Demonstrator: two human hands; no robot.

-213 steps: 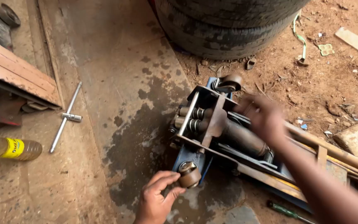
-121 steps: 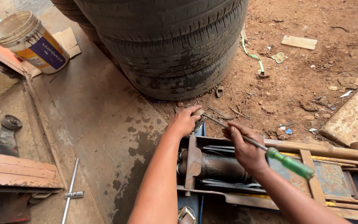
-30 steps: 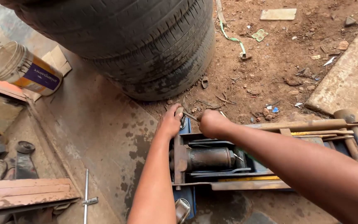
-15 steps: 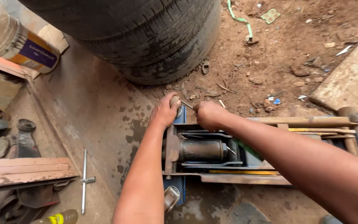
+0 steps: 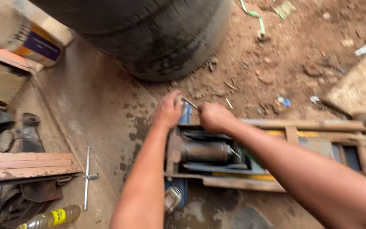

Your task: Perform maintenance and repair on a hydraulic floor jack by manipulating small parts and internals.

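The left hand (image 5: 168,111) has its fingers curled down over the far front corner of the grimy steel floor jack (image 5: 208,154), pressing on the frame beside a small caster that shows only as a pale blur; whether the fingers clamp anything there cannot be told. Just at its three o'clock, the right hand (image 5: 214,117) is balled into a fist around a thin metal tool shaft (image 5: 190,103), whose tip runs toward ten o'clock and meets the left fingertips. Both forearms enter from the bottom edge, the right one crossing over the jack's side rails. The jack lies flat on the ground below the hands, with a dark cylindrical ram in its middle and a long rusty handle bar (image 5: 310,125) stretching off toward three o'clock. At the jack's seven o'clock corner sits a second small metal caster wheel (image 5: 172,198). At twelve o'clock from the hands stands a stack of worn black rubber tyres (image 5: 149,34), resting partly on oil-stained concrete and partly on red dirt scattered with litter. Well apart at nine o'clock lie a slim steel T-handle wrench (image 5: 87,178), weathered wooden planks (image 5: 26,166), and toward seven o'clock a clear plastic bottle with a yellow label (image 5: 49,218). A label-wrapped paint tin (image 5: 20,36) sits at ten o'clock.
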